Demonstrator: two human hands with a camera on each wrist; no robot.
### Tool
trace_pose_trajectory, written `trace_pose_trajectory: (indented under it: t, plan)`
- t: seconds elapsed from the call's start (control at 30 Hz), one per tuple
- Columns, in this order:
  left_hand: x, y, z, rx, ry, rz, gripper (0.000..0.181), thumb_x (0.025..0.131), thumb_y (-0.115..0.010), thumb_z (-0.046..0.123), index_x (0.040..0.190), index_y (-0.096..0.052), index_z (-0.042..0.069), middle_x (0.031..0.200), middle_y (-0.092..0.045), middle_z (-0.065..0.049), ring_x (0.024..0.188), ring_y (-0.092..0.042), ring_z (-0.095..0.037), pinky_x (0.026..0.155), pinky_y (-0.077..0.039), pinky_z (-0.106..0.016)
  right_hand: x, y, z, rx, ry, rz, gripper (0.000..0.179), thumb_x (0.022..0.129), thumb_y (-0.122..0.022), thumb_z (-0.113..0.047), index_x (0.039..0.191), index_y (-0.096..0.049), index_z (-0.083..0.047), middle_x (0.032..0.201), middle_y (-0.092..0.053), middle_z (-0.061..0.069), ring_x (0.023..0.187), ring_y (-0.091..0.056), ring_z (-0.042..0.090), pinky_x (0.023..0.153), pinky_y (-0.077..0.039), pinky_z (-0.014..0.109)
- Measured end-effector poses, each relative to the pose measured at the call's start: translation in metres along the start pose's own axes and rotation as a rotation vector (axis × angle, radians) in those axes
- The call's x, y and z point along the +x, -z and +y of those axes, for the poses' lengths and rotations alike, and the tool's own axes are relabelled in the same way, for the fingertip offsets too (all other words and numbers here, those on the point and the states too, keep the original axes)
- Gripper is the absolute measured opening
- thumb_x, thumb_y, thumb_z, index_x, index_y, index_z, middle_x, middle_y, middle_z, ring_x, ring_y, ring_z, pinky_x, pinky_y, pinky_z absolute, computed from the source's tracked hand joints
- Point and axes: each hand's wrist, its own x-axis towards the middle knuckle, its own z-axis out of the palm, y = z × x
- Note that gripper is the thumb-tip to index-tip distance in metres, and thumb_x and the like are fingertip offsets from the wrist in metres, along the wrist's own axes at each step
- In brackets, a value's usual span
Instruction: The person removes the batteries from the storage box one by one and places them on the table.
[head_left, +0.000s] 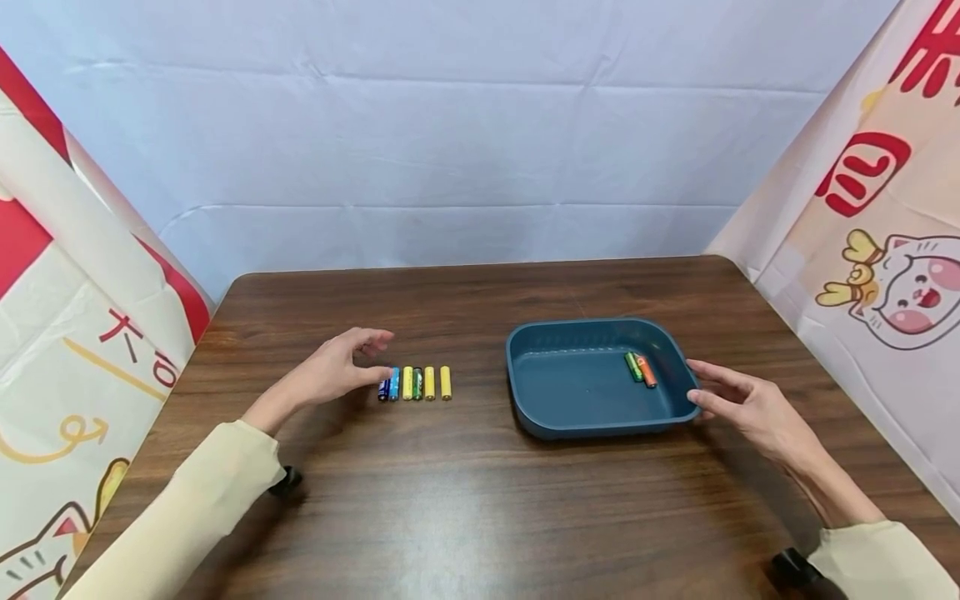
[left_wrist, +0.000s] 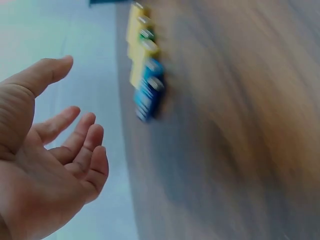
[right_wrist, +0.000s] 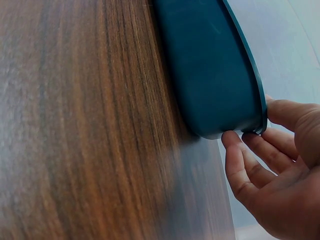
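A row of small cylindrical batteries (head_left: 429, 383), some yellow, others blue or green, lies on the table left of the middle. My left hand (head_left: 337, 367) hovers at the row's left end, thumb and fingers apart with nothing between them. In the left wrist view that hand (left_wrist: 60, 155) is beside the dark blue battery (left_wrist: 155, 92), not touching it. My right hand (head_left: 757, 412) grips the right end of a dark blue plastic tray (head_left: 600, 432), thumb at its rim and fingers against the outer wall. Inside the tray lie a green battery (head_left: 633, 367) and an orange battery (head_left: 647, 372).
Everything stands on a brown wood-grain table (head_left: 450, 508). Behind it hangs a pale cloth (head_left: 465, 150), and printed sheets with cartoon cats flank both sides. A black strap device (head_left: 285, 482) is on the left wrist, another (head_left: 795, 568) on the right.
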Motion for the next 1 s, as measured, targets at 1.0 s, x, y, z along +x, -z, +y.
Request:
trace_pose_trajectory:
  t: [1.0]
  plan:
    - [0.119, -0.128, 0.196, -0.125, -0.144, -0.105, 0.053, 0.104, -0.064, 0.033, 0.152, -0.052, 0.012, 0.138, -0.058, -0.008, 0.113, -0.056, -0.014, 0.09, -0.049, -0.028, -0.001, -0.001, -0.002, 0.009, -0.011, 0.015, 0.06, 0.103, -0.068, -0.027, 0.152, -0.048, 0.002, 0.119, -0.068, 0.025, 0.081, -0.073, 0.023, 0.072, -0.056, 0.022]
